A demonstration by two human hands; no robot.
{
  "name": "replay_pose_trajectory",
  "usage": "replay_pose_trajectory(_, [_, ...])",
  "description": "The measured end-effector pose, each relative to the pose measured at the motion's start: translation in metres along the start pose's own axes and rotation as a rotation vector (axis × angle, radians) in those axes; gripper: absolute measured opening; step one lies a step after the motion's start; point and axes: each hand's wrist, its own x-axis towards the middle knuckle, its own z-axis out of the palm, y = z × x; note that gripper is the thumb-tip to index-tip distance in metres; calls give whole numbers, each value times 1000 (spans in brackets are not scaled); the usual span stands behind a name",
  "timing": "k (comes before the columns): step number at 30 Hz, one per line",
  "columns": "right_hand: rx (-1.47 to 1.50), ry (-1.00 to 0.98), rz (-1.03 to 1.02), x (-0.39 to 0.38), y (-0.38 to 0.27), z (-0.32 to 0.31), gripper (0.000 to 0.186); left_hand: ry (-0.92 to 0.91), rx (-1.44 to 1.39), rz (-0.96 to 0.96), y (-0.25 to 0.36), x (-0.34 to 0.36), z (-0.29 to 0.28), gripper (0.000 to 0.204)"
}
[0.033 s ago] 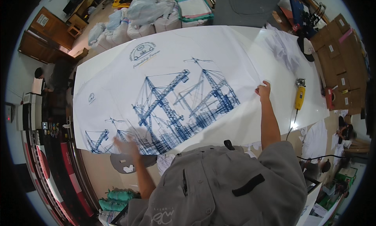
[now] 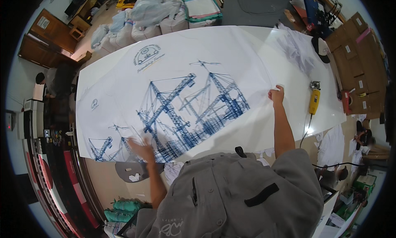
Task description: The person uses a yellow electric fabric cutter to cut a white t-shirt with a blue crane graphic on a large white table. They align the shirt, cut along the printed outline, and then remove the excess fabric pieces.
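Observation:
A large white printed cloth (image 2: 119, 69) covers much of the white table (image 2: 295, 110). Blue line drawings of cranes and scaffolding run along its near side, with a round emblem near the far edge. At the cloth's right edge, the fingers of my right hand (image 2: 276, 94) are closed on the fabric, and creases run from there. My left hand (image 2: 142, 149) is over the near left part of the print, fingers spread and somewhat blurred by motion. Whether its palm touches the cloth I cannot tell.
A yellow corded rotary cutter (image 2: 314, 101) lies on the table's right side. Near the far right corner are crumpled white fabric (image 2: 295, 52) and a cap (image 2: 321, 49). Stuffed sacks (image 2: 148, 21) line the far edge. Another person (image 2: 60, 82) is at the left.
My left hand has moved a little to the right over the print. My right hand keeps its grip on the cloth's edge, and the view has shifted slightly.

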Motion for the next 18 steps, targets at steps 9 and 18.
replay_pose_trajectory(9, [-908, 654, -719, 55, -22, -188, 52, -727, -160, 572, 311, -91, 37, 66])
replay_pose_trajectory(18, [-488, -21, 71, 134, -6, -320, 61, -652, -131, 431, 334, -114, 64, 65])
